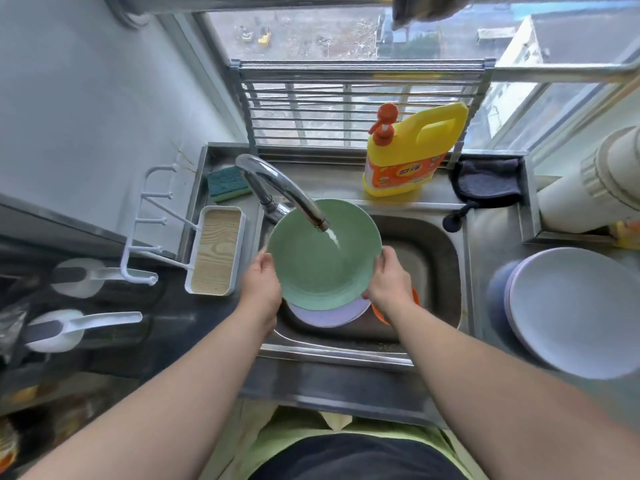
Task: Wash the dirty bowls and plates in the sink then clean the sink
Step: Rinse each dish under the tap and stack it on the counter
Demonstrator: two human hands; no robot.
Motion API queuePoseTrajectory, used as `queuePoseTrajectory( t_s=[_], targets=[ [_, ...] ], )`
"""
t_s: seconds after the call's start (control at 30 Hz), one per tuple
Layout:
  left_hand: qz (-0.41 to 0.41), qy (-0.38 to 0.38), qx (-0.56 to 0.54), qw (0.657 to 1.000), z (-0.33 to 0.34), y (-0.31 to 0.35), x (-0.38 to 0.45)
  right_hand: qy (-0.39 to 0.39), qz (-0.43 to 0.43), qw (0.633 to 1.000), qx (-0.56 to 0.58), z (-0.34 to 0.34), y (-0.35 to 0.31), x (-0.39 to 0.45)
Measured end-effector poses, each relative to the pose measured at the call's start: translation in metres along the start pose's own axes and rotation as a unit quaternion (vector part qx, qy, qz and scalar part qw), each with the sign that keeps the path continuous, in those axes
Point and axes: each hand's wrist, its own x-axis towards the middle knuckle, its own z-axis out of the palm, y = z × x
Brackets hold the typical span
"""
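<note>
Forearms: both bare, reaching forward from the near edge of the sink (446,271), converging over the basin.
Left hand (260,285): curled on the left rim of the green plate (320,252); thumb lies over the rim, fingers hidden behind it.
Right hand (388,279): grips the right rim of the same plate; thumb on the upper face, fingers underneath, out of sight.
Green plate: held above the basin, tilted with its face toward the camera, far rim up near the faucet (277,188).
Water: a thin stream (333,238) falls from the spout onto the plate's face.
Lilac plate (329,313): in the basin, below the green one, near edge showing.
Orange item (414,297): mostly covered by the right wrist; kind cannot be told.
Back ledge: green-and-yellow sponge (228,185) at the left corner, yellow detergent bottle (412,154) with orange pump near the middle, dark cloth (488,180) toward the right.
Sink plug (452,223): black, on the rim at the basin's far right corner.
Right counter: stack of pale plates (571,313), blurred.
Left of sink: white tray (216,251) with wood-grain base; two white scoops (79,275) further left.
</note>
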Motion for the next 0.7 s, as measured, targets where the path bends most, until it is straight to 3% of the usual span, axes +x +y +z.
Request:
queuePoseTrajectory(
  t_s=[0.07, 0.17, 0.3, 0.43, 0.53, 0.7],
  targets=[
    [-0.119, -0.048, -0.129, 0.983, 0.009, -0.007, 0.000, 0.014, -0.046, 0.998, -0.040, -0.022, -0.006, 0.002],
    [-0.242, -0.090, -0.202, 0.945, 0.033, -0.020, -0.009, 0.015, -0.124, 0.986, -0.107, -0.059, -0.018, 0.005],
    [-0.369, -0.120, -0.208, 0.898, 0.064, -0.038, -0.024, -0.024, -0.179, 0.976, -0.126, -0.105, -0.033, 0.003],
    [-0.434, -0.199, -0.170, 0.862, 0.075, -0.042, -0.022, -0.013, -0.204, 0.964, -0.167, -0.139, -0.025, 0.010],
    [-0.483, -0.249, -0.145, 0.827, 0.082, -0.040, -0.016, 0.009, -0.164, 0.963, -0.214, -0.148, -0.014, 0.019],
    [-0.537, -0.292, -0.078, 0.788, 0.088, -0.041, -0.005, 0.007, -0.050, 0.979, -0.196, -0.152, 0.008, 0.021]
  ],
)
